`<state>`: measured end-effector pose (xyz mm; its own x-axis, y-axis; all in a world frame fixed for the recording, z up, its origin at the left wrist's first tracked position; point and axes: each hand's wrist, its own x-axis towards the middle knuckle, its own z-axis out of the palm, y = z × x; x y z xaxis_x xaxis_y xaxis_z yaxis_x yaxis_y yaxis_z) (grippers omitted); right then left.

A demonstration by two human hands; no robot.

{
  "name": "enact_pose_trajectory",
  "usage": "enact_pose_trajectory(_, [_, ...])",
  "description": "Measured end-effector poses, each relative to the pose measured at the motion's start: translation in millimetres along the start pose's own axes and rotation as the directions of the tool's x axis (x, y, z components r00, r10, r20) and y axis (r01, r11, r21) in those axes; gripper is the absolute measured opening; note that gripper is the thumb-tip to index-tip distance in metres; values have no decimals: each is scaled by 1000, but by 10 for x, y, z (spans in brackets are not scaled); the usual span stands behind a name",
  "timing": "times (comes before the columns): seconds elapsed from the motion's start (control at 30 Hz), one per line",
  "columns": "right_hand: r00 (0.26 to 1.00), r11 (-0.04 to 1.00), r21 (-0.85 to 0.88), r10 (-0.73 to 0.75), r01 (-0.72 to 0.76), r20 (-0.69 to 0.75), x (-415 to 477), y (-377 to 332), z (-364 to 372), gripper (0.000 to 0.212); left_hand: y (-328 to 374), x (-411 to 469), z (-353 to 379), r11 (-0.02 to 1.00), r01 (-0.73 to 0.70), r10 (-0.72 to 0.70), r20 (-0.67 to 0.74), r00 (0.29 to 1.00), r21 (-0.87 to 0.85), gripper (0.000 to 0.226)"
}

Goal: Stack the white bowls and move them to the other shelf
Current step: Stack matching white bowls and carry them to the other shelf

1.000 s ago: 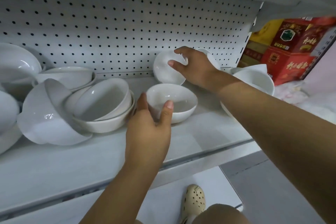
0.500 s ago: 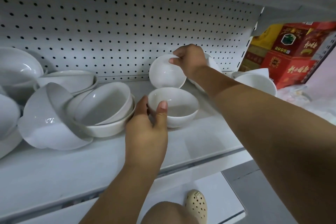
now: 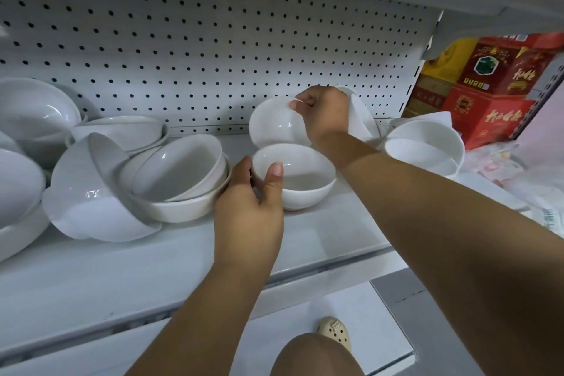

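An upright white bowl stands mid-shelf, and my left hand holds its near rim, thumb over the edge. Just behind and above it my right hand pinches the rim of a second white bowl, tilted so its underside faces me. Behind that hand another tilted bowl leans near the pegboard. More white bowls lie in a loose heap on the left, and nested bowls sit at the right.
The white shelf has a perforated back wall and another shelf board close overhead. Red and yellow boxes and plastic wrapping fill the right end. A lower shelf, my knee and a beige shoe show below.
My right hand has gripped the tilted bowl by its rim and drawn it left, toward the upright bowl. My left hand stays on the upright bowl.
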<state>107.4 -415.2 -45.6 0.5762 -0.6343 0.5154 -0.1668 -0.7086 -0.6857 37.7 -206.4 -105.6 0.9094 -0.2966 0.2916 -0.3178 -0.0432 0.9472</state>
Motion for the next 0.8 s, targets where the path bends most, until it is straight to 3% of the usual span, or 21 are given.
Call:
enact_pose_trajectory(0.13, [992,999,48,15,-9,-129,21,-6,-142,7,2,6,-2,1000,11,-11,8,1000,9,15])
enact_pose_trajectory(0.2, [984,996,86,26,-11,-177,22,-16,-233,8,9,1,-5,1000,5,-5,15,1000,-2,24])
enact_pose_trajectory(0.37, [970,983,181,51,-7,-236,13,-79,-397,8,5,1,-9,1000,2,-2,7,1000,-17,25])
enact_pose_trajectory(0.8, [994,976,190,109,-103,-22,-344,-193,-641,16,-30,20,-18,1000,-13,14,41,999,-15,63])
